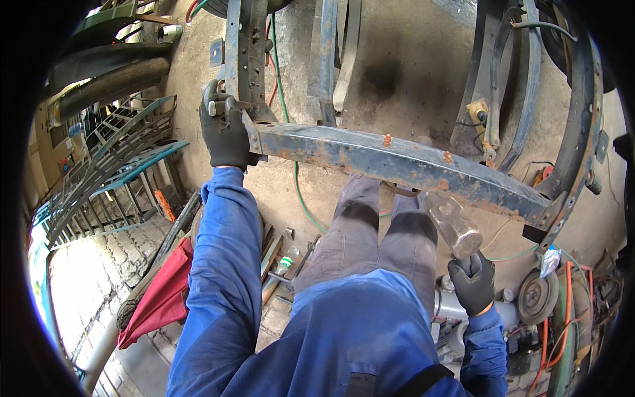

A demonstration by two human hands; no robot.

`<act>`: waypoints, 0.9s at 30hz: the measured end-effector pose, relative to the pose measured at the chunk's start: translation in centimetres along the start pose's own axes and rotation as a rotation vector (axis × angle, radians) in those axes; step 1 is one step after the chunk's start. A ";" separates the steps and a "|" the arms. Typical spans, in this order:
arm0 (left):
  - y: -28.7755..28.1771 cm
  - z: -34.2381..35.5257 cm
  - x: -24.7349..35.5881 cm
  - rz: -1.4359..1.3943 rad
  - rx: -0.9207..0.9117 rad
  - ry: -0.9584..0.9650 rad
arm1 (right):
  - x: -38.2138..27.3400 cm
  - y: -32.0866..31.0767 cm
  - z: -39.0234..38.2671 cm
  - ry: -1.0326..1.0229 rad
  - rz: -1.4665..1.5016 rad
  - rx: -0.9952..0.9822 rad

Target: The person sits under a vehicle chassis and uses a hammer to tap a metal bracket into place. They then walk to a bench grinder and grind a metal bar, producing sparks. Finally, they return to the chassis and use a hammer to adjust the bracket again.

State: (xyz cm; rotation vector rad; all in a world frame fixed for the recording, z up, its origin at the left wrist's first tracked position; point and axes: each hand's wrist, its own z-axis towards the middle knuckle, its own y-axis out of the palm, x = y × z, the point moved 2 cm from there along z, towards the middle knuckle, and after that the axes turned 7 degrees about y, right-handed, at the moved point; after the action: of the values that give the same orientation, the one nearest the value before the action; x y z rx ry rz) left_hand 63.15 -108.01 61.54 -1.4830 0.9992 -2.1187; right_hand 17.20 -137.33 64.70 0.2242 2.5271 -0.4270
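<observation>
Across the view runs a rusty dark steel crossbeam (397,162), joined at both ends to long chassis rails. My left hand (225,129), in a dark glove, is closed at the beam's left end, beside the left rail (250,59). A short metal bar (228,106) pokes out between its fingers; its far end is hidden. Below the beam's right half, my gloved right hand (471,283) is closed on a hammer. The worn, blocky hammer head (453,225) is close to the beam's lower edge, and the handle is mostly hidden by head and hand.
A green hose (299,188) trails over the floor under the beam. Metal ladder-like frames (112,152) stand at left, above a red cloth (162,294). A plastic bottle (286,263) lies by my legs. At lower right are a round metal disc (537,296) and orange tubing (567,311).
</observation>
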 end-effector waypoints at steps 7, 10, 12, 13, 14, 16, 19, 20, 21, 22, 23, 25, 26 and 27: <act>0.0 0.5 0.5 0.098 -0.035 0.069 | -0.3 -0.1 0.3 -0.007 -0.012 0.010; 0.0 0.8 0.3 0.142 -0.063 0.044 | -0.2 0.0 0.5 0.011 0.003 -0.003; 0.0 0.9 0.1 0.181 -0.075 0.044 | -0.1 0.1 0.5 0.015 0.010 -0.006; 0.0 1.0 0.0 0.194 -0.076 0.061 | -0.1 0.2 0.5 0.010 0.006 -0.006; 0.0 1.1 -0.2 0.202 -0.079 0.076 | -0.1 0.2 0.5 0.005 0.002 -0.006; 0.0 1.3 -0.4 0.191 -0.073 0.072 | -0.1 0.3 0.6 -0.012 -0.010 0.001; 0.0 1.5 -0.7 0.180 -0.069 0.027 | -0.3 0.3 0.7 -0.018 -0.013 -0.002; 0.0 1.5 -0.8 0.170 -0.066 0.008 | -0.4 0.3 0.7 -0.019 -0.011 -0.009; 0.0 1.5 -0.8 0.195 -0.062 0.018 | -0.5 0.3 0.8 -0.011 -0.034 -0.012; 0.0 1.6 -0.8 0.213 -0.056 0.031 | -0.5 0.3 0.8 -0.006 -0.054 -0.020; 0.1 1.6 -0.8 0.222 -0.050 0.041 | -0.6 0.3 0.8 -0.001 -0.075 -0.027; 0.1 1.6 -0.8 0.224 -0.048 0.055 | -0.6 0.2 0.9 0.011 -0.049 -0.031; 0.2 1.6 -0.7 0.217 -0.050 0.068 | -0.6 0.2 0.9 0.016 -0.046 -0.038; 0.2 1.6 -0.8 0.218 -0.046 0.049 | -0.6 0.2 0.9 0.026 -0.048 -0.042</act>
State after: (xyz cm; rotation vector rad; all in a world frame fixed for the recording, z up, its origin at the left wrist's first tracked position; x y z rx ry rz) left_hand 64.91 -108.18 61.19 -1.2842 1.1775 -1.9973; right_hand 18.20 -137.51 64.24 0.1544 2.5685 -0.3909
